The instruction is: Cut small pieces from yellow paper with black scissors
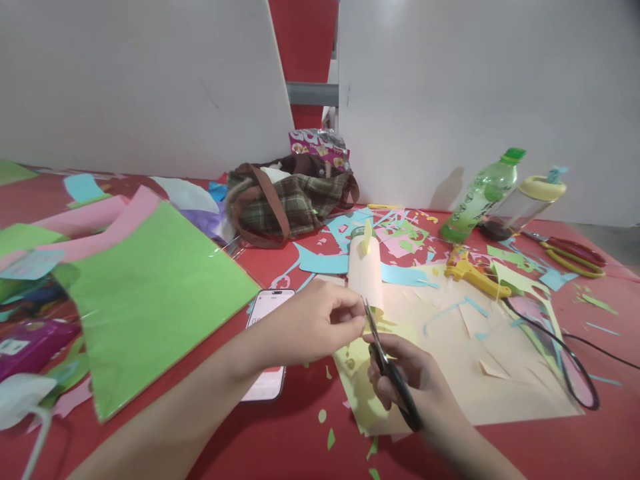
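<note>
My right hand (417, 377) grips a pair of black-handled scissors (399, 387), their blades pointing up and away from me. Beside the blade tips my left hand (327, 320) is closed in a pinch; whatever its fingertips hold is too small or hidden to make out. Just beyond both hands lies a cylinder wrapped in cream paper (364, 273), with a yellow paper piece (367, 239) standing up on its far end. Under my hands is a pale yellow paper sheet (367, 400) with cut edges. A lit phone (265, 385) lies partly beneath my left forearm.
Large green paper (160, 300) covers the left side. A plaid bag (305, 200) sits at the back. To the right are a green bottle (483, 197), a clear cup (530, 207), a yellow glue gun (475, 275) with its cord, red-handled scissors (577, 249) and scattered scraps.
</note>
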